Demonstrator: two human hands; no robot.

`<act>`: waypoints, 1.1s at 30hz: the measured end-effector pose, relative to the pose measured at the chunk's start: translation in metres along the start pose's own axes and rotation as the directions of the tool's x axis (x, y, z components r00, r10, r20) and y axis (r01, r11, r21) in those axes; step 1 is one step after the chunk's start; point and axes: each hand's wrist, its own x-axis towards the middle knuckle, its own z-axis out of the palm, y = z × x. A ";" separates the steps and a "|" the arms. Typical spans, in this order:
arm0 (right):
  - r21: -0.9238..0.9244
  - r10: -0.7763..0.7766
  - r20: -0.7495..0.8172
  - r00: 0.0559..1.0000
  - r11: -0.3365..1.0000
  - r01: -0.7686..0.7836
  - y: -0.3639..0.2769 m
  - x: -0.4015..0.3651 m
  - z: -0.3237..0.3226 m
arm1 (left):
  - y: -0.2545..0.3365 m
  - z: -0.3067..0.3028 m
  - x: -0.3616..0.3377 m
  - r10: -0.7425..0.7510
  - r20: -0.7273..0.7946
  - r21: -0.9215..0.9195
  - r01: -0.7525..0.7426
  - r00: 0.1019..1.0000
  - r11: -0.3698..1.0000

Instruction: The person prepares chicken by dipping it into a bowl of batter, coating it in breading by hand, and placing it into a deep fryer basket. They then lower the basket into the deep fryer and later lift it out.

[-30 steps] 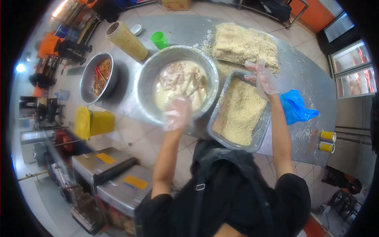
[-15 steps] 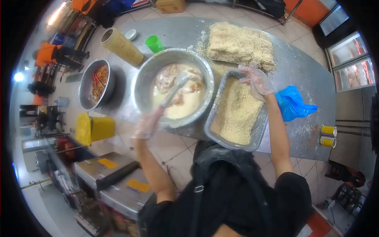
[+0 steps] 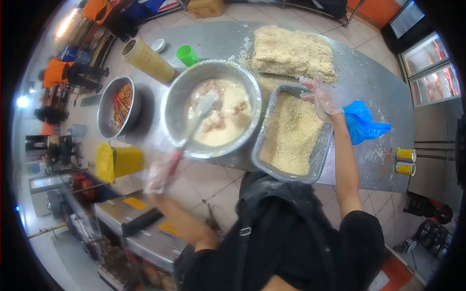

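Observation:
My left hand (image 3: 161, 177), in a clear plastic glove and a little blurred, is closed round the red handle of a spatula (image 3: 198, 119). The spatula's pale blade rests in a large metal bowl (image 3: 167, 104) of creamy batter (image 3: 221, 133) with pieces of what looks like raw meat. My right hand (image 3: 323, 97), also gloved, hovers at the far right corner of a grey tub (image 3: 259, 145), its fingers spread over the rim. Pale yellow crumbs (image 3: 293, 131) fill much of the tub. Beyond it lies a crumb-covered slab (image 3: 293, 53).
A blue plastic bag (image 3: 361, 123) lies right of the tub, with two yellow cans (image 3: 405, 162) at the table's edge. Left are a cardboard-coloured roll (image 3: 148, 60), a green cup (image 3: 187, 56) and a metal bowl of brownish food (image 3: 109, 104). People in orange (image 3: 56, 72) are further off.
My left hand has moved left and toward me, and the spatula blade has shifted left in the batter. My right hand has moved slightly right, its fingers spreading more.

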 end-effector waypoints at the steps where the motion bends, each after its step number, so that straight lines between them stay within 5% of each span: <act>1: 0.005 0.016 -0.009 1.000 1.000 -0.016 -0.001 -0.001 -0.002 | 0.036 -0.004 -0.009 -0.254 -0.029 -0.140 0.248 0.967 0.959; 2: 0.003 0.016 -0.015 1.000 1.000 -0.016 0.003 -0.002 -0.004 | 0.061 -0.008 -0.016 -0.492 -0.019 -0.280 0.468 0.870 0.838; 8: 0.022 -0.061 -0.023 0.998 0.998 0.061 0.014 -0.006 -0.022 | 0.075 0.000 -0.036 -0.128 -0.019 -0.425 0.107 0.992 0.899; 15: 0.067 -0.193 -0.093 0.977 0.978 0.200 0.004 -0.028 -0.038 | 0.141 0.056 -0.020 -0.156 0.263 -0.368 0.248 0.952 0.896; 19: 0.295 -0.223 -0.083 0.971 0.926 0.238 -0.001 -0.042 -0.040 | 0.130 0.092 -0.005 -0.239 0.336 -0.206 0.319 0.911 0.925; 21: 0.203 -0.008 -0.083 0.996 0.979 0.025 -0.003 -0.050 -0.033 | 0.132 0.100 -0.005 -0.184 0.262 0.115 0.158 0.947 0.981; 22: 0.203 -0.003 -0.082 0.997 0.979 0.020 0.005 -0.048 -0.031 | 0.134 0.095 -0.008 -0.187 0.265 0.114 0.162 0.946 0.980; 23: -0.213 -0.017 -0.140 0.990 0.977 -0.013 0.020 -0.043 -0.028 | 0.138 0.085 -0.015 -0.271 0.259 0.089 0.257 0.927 0.962; 24: -0.589 -0.057 -0.182 0.982 0.806 -0.062 0.034 -0.037 -0.024 | 0.142 0.077 -0.021 -0.353 0.251 0.062 0.349 0.901 0.935; 25: -0.589 -0.057 -0.177 0.983 0.806 -0.059 0.044 -0.029 -0.018 | 0.142 0.074 -0.026 -0.357 0.249 0.060 0.354 0.900 0.933; 27: -0.671 0.259 -0.173 0.950 0.675 -0.306 0.062 -0.011 -0.001 | 0.143 0.070 -0.032 -0.369 -0.023 -0.083 0.366 0.929 0.927; 28: -0.675 0.257 -0.166 0.952 0.674 -0.300 0.068 -0.005 0.013 | 0.148 0.066 -0.020 -0.446 -0.040 0.076 0.448 0.894 0.891; 30: -0.509 0.233 -0.232 0.944 0.798 -0.322 0.083 0.004 0.041 | 0.097 0.091 0.017 -0.273 -0.166 0.192 0.303 0.947 0.933; 31: -0.510 0.231 -0.227 0.946 0.799 -0.318 0.112 0.014 0.048 | 0.087 0.109 0.036 -0.272 -0.249 0.343 0.347 0.930 0.873; 33: -0.556 -0.211 -0.160 0.964 0.826 0.088 0.173 0.035 0.059 | 0.091 0.124 0.043 -0.253 -0.326 0.482 0.390 0.911 0.785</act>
